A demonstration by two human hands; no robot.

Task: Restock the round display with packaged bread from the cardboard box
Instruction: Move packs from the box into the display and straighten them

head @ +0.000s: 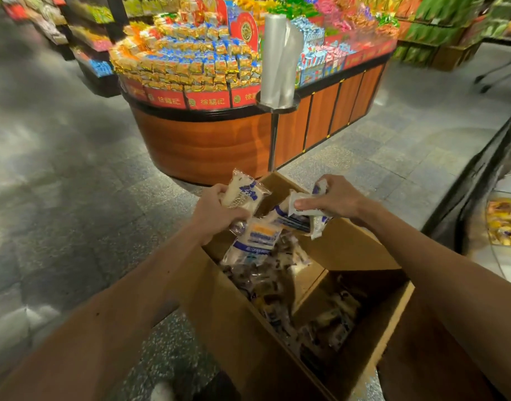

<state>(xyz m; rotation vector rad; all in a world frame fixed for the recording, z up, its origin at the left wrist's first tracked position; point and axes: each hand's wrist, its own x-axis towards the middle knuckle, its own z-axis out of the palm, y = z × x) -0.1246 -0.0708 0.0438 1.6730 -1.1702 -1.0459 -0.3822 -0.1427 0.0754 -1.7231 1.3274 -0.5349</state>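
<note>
White bread packets [244, 193] – blue print

Head-worn camera looks forward and down — close over the cardboard box [234, 314].

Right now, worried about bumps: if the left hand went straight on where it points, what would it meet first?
Probably the wooden base of the round display, near the bag-roll post. The left hand, gripping a bread packet, points that way; only floor shows between, though depth is unclear.
</note>
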